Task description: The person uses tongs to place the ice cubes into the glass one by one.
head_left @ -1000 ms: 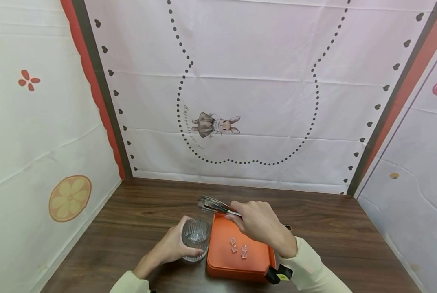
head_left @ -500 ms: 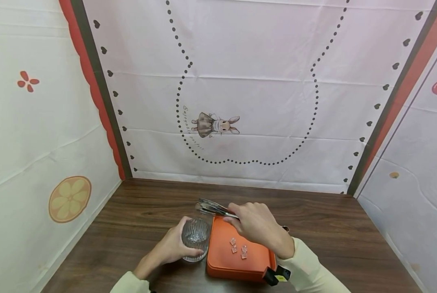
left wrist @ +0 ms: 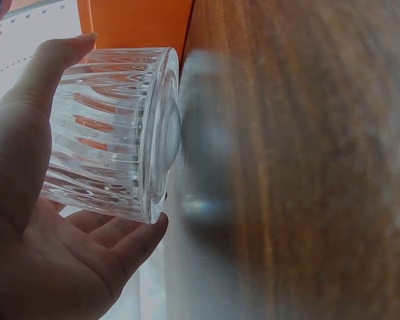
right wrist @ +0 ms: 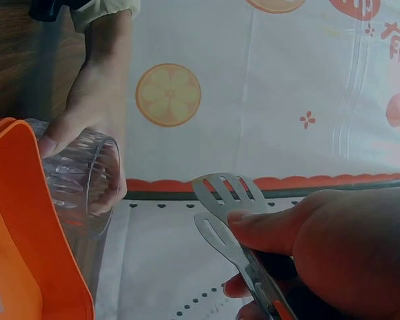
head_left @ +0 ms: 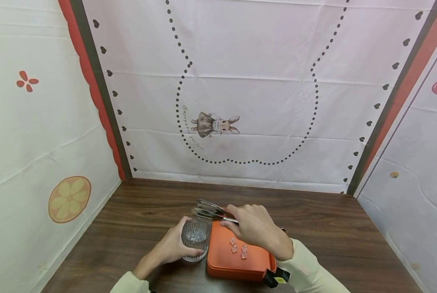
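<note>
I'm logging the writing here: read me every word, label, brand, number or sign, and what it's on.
"Enjoyable": white fabric back panel, beside the printed rabbit; second word too blurred.
"有": white fabric left panel, in red; character beside it cut off.
Yellow sticker on the black wrist device: too small to read.
Ridged clear glass cup, slotted metal tongs, orange rectangular tray: no text visible.

We see a clear, ribbed glass point(head_left: 197, 245) upright on the desk point(head_left: 148, 203), mouth up, just beside the orange tray point(head_left: 222, 261), with the left hand point(head_left: 176, 243) gripping its side. Our silvery metal tongs point(head_left: 211, 210) sit in the right hand point(head_left: 258, 228), raised near the glass's far rim, their slotted heads apart and pointing leftward.
</note>
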The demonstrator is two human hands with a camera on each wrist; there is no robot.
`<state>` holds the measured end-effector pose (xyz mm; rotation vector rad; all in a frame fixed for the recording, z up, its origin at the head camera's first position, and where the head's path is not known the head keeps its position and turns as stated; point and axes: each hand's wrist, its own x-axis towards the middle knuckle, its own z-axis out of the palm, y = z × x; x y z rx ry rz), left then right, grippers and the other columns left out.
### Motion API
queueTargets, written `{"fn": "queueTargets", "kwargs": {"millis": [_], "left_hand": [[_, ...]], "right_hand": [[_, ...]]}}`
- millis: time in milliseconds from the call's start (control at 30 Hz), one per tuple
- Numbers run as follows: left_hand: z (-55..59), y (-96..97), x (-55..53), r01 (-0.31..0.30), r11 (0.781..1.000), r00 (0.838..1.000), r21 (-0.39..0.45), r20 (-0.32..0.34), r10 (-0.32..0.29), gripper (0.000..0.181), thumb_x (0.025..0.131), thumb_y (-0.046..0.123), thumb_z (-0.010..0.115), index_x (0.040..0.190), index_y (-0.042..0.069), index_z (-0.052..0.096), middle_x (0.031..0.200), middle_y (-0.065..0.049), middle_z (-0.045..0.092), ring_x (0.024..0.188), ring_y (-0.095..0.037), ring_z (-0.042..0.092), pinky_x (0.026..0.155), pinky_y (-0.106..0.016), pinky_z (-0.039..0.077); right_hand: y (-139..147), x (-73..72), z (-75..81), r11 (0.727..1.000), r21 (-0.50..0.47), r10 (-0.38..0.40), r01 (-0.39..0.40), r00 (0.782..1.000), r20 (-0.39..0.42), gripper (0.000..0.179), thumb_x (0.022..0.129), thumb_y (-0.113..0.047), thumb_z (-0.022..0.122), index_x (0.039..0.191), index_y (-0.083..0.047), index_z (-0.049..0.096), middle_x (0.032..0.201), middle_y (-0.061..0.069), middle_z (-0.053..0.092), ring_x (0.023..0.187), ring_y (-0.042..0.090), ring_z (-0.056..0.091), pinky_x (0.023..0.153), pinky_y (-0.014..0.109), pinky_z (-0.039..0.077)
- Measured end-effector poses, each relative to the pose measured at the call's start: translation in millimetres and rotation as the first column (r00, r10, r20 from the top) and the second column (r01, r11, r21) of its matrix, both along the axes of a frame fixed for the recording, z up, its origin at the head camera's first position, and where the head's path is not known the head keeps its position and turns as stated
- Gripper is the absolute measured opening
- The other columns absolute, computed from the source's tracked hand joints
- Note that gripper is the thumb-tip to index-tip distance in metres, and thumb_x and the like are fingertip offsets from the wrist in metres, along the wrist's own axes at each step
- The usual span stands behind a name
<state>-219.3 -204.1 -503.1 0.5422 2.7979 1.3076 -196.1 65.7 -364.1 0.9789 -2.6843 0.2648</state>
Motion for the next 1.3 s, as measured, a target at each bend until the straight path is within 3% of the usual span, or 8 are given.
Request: {"fn": "queueTargets", "kwargs": {"millis": [367,800,1100,1300], "left_hand": [[0.4,-0.9,0.6,-0.003,1.0,1.0,-0.005,0.018,0.003,0.094,0.062,0.05,0.091,0.133,0.013,0.042,0.103,-0.002,0.064,0.088,-0.013,0.061,0.076,-0.032,0.051],[0.7,0.6,-0.4,-0.002,1.0,1.0,-0.004,0.025,0.002,0.092,0.062,0.048,0.092,0.132,0.014,0.042,0.104,-0.004,0.063,0.088,-0.014,0.061,0.075,-0.032,0.051],[0.2,0.5,-0.3,-0.003,1.0,0.999,0.001,0.033,0.003,0.093,0.062,0.049,0.092,0.132,0.014,0.042,0.103,-0.004,0.064,0.087,-0.014,0.061,0.073,-0.031,0.051],[-0.5,0.6,-2.0,-0.012,1.0,1.0,-0.004,0.022,0.012,0.093,0.06,0.048,0.092,0.131,0.014,0.043,0.102,-0.003,0.064,0.086,-0.013,0.061,0.073,-0.031,0.051]], "right_hand": [[16,0.9,-4.2,0.998,0.034,-0.053,0.051,0.997,0.047,0.036,0.095,-0.048,0.061,0.103,-0.013,0.061,0.058,-0.008,0.05,0.045,0.005,0.041,0.041,0.024,0.029],[39,0.5,-11.0,0.993,0.058,-0.109,0.105,0.992,0.061,0.035,0.093,-0.048,0.064,0.096,-0.014,0.057,0.059,-0.009,0.044,0.045,0.005,0.037,0.041,0.025,0.026],[48,-1.3,-16.0,0.986,0.077,-0.152,0.146,0.985,0.082,0.038,0.092,-0.049,0.065,0.101,-0.013,0.059,0.068,-0.005,0.057,0.048,0.006,0.044,0.042,0.026,0.031],[53,-3.6,-18.7,0.982,0.093,-0.174,0.166,0.98,0.094,0.039,0.092,-0.051,0.064,0.104,-0.013,0.059,0.065,-0.006,0.054,0.047,0.006,0.043,0.042,0.026,0.03]]}}
